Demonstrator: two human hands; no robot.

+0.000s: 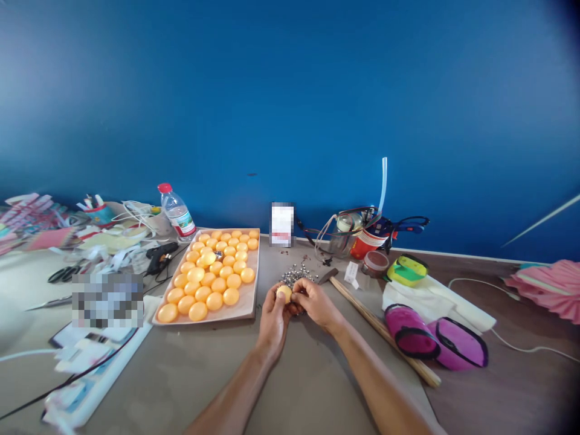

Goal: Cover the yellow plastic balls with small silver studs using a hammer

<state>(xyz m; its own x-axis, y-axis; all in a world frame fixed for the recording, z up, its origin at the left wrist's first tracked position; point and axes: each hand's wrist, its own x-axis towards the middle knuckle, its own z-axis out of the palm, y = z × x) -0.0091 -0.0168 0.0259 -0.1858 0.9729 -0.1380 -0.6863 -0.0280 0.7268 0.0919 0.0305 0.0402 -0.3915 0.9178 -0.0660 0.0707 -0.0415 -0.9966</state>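
Note:
An orange ping-pong ball is gripped in my left hand, thumb and fingers closed around it. My right hand is closed in a pinch at the ball's right side; whatever its fingertips hold is too small to make out. Just beyond both hands lies a pile of small shiny metal pieces on the table. To the left, a shallow white tray carries many more orange ping-pong balls in loose rows, with a small silvery item among them.
A hammer lies right of my hands, beside purple cuffs and a yellow-green item. Behind stand a red cup and a glass jar. Left are a water bottle, a glue gun and scissors.

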